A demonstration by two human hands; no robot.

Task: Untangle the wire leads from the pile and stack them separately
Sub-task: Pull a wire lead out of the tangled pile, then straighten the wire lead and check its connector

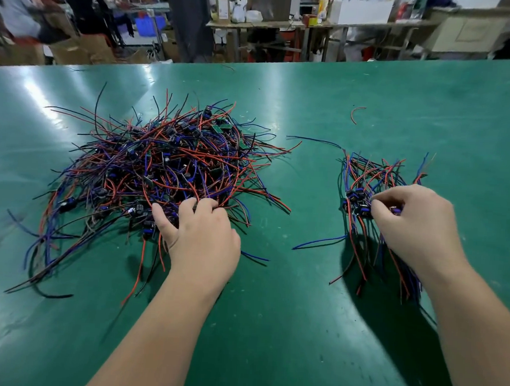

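Pile: the tangled pile (pixel 159 169) of red, blue and black leads with small boards lay on the left of the bench (pixel 268 343), still large and thoroughly knotted.
Stack: the sorted stack (pixel 374 182) lay well apart to the right, its leads running roughly the same way and their small modules bunched together in the middle.
Step in hand: judging by how things lay, one lead was being laid onto the stack while the next was being sought in the pile; most of the task remained.
Right hand: the right hand (pixel 416 223) hovered over the stack's modules with fingers bent and thumb closed in, pinching a wire lead (pixel 396 210) by its small purple part.
Left hand: the left hand (pixel 203 234) rested on the near edge of the pile, fingertips hooked down round a few strands and thumb splayed to the side.
Next move: it probably called for letting the pinched lead go in line with the others, then drawing a single lead out of the pile slowly, since crossed wires would drag neighbours along.
Strays: a blue strand (pixel 316 243) lay loose between pile and stack; a short red offcut (pixel 357 112) lay far back on the bench.
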